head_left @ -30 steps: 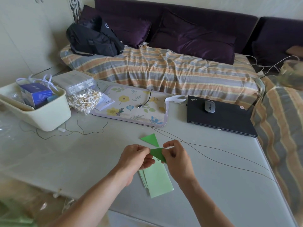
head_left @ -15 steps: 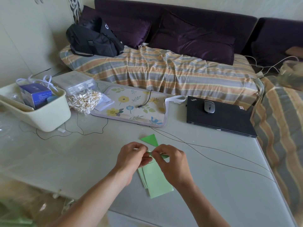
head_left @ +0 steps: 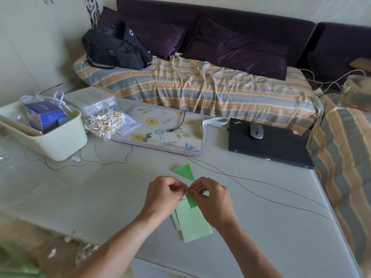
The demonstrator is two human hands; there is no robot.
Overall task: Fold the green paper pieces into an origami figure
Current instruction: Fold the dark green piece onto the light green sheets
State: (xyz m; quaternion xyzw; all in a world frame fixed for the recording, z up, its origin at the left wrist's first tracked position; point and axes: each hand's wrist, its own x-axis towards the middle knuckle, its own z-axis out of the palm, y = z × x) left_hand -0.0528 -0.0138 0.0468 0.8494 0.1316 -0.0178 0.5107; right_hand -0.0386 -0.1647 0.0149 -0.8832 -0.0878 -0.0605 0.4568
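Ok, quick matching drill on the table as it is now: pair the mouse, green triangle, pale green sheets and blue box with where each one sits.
Things:
1. mouse
2. green triangle
3. pale green sheets
4. blue box

Places:
A. in the cream tub
B. on the table, just beyond the hands
C. on the closed laptop
D. on the table, partly under the hands

Pairs: 1-C, 2-B, 3-D, 4-A

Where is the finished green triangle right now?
The green triangle lies flat on the table, just beyond both hands, in front of the floral mat.
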